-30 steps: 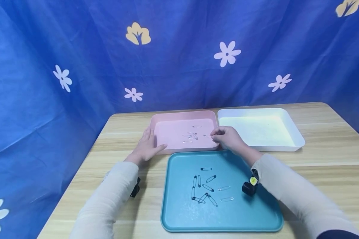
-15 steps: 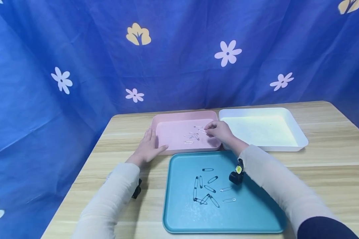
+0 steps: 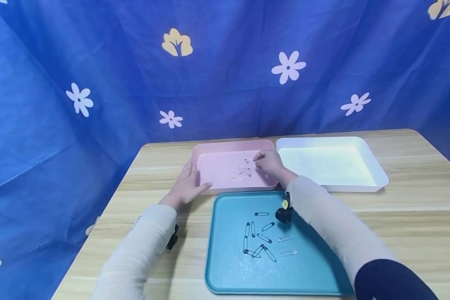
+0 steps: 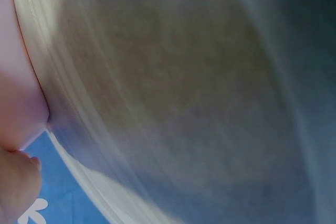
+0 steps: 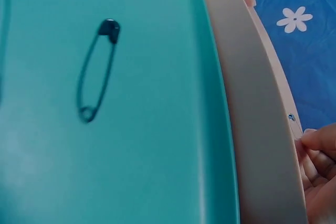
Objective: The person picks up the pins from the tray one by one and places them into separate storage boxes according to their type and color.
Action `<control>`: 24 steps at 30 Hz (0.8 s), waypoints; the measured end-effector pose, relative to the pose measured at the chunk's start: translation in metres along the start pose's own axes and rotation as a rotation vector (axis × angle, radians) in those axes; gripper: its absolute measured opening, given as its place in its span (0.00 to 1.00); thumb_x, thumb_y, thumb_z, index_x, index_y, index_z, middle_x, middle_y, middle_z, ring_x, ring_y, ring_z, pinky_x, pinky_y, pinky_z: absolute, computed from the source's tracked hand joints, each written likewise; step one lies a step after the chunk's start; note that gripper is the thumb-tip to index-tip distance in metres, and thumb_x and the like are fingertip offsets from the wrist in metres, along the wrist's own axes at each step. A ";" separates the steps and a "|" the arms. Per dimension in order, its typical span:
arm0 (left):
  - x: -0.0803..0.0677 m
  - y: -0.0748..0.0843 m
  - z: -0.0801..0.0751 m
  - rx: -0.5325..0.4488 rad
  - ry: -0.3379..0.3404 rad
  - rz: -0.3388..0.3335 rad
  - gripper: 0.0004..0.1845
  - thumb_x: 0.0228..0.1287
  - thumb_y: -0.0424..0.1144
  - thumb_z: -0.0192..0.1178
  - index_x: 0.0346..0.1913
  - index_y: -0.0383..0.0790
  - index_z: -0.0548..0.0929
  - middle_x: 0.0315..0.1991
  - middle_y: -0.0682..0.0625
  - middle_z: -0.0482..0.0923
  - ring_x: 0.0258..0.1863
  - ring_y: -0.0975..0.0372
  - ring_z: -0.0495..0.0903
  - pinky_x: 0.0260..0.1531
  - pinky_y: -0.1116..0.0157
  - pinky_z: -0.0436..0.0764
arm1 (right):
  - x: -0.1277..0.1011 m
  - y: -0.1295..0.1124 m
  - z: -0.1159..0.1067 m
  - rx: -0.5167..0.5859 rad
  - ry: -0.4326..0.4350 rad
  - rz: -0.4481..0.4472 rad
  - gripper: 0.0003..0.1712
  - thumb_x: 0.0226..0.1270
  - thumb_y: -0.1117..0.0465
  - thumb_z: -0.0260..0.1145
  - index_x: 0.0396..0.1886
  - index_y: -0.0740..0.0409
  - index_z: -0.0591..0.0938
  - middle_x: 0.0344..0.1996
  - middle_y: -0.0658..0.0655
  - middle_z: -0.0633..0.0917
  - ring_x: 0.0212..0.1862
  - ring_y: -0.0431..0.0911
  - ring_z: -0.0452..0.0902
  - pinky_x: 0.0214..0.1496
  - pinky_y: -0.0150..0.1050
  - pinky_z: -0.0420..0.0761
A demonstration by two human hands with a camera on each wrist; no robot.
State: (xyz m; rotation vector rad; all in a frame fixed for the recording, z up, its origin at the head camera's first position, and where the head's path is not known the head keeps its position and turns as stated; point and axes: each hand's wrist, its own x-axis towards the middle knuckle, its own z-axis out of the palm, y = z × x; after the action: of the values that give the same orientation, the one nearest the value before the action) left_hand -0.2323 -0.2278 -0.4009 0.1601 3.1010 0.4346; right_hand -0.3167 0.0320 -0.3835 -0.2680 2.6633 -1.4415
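My right hand (image 3: 268, 162) is over the right part of the pink tray (image 3: 217, 164) and pinches a silver safety pin (image 5: 292, 118) between thumb and fingers. Several other silver safety pins (image 3: 238, 179) lie loosely in that tray. My left hand (image 3: 183, 187) rests at the tray's left side with its fingers straight and the thumb spread along the front rim. Nearer me, a teal tray (image 3: 311, 271) bears several black safety pins (image 3: 264, 238) and two silver ones. One black safety pin (image 5: 100, 72) shows large in the right wrist view.
A white tray (image 3: 326, 166) stands just right of the pink one. All three trays are on a wooden table (image 3: 416, 179), close together. Behind it hangs a blue flowered curtain (image 3: 217, 83). The left wrist view holds mostly blurred tabletop (image 4: 157, 77).
My right hand has moved left and farther back over the pink tray with the silver safety pin, among the pins there. My left hand has stayed at the tray's left side.
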 end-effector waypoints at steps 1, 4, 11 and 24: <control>0.000 0.000 0.000 0.004 -0.003 -0.002 0.53 0.52 0.68 0.39 0.64 0.26 0.38 0.64 0.34 0.29 0.63 0.47 0.32 0.59 0.50 0.43 | 0.002 0.000 0.002 -0.006 0.004 -0.004 0.06 0.53 0.70 0.59 0.31 0.63 0.81 0.28 0.55 0.80 0.27 0.41 0.72 0.29 0.29 0.71; 0.000 -0.001 0.000 0.011 -0.010 -0.004 0.53 0.52 0.69 0.39 0.64 0.26 0.37 0.64 0.34 0.29 0.63 0.47 0.32 0.59 0.50 0.43 | 0.007 0.000 0.007 -0.014 0.002 0.007 0.07 0.53 0.70 0.58 0.31 0.63 0.81 0.25 0.55 0.79 0.20 0.39 0.68 0.21 0.28 0.69; -0.001 -0.001 0.002 -0.032 0.010 0.009 0.55 0.51 0.70 0.39 0.63 0.26 0.37 0.64 0.34 0.29 0.63 0.47 0.31 0.59 0.49 0.41 | 0.017 0.006 0.016 -0.035 0.006 0.028 0.06 0.50 0.72 0.59 0.29 0.65 0.81 0.23 0.55 0.78 0.22 0.41 0.68 0.20 0.27 0.67; 0.000 -0.001 0.000 0.004 0.001 -0.006 0.52 0.53 0.67 0.40 0.64 0.27 0.36 0.65 0.36 0.28 0.63 0.48 0.32 0.59 0.51 0.43 | 0.021 0.003 0.021 -0.139 -0.008 0.017 0.08 0.52 0.68 0.59 0.32 0.62 0.81 0.33 0.56 0.80 0.40 0.48 0.71 0.49 0.38 0.67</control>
State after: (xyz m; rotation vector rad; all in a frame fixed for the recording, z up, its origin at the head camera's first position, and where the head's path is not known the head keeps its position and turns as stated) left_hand -0.2322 -0.2287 -0.4015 0.1511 3.1032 0.4284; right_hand -0.3341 0.0123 -0.3980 -0.2611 2.7564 -1.2493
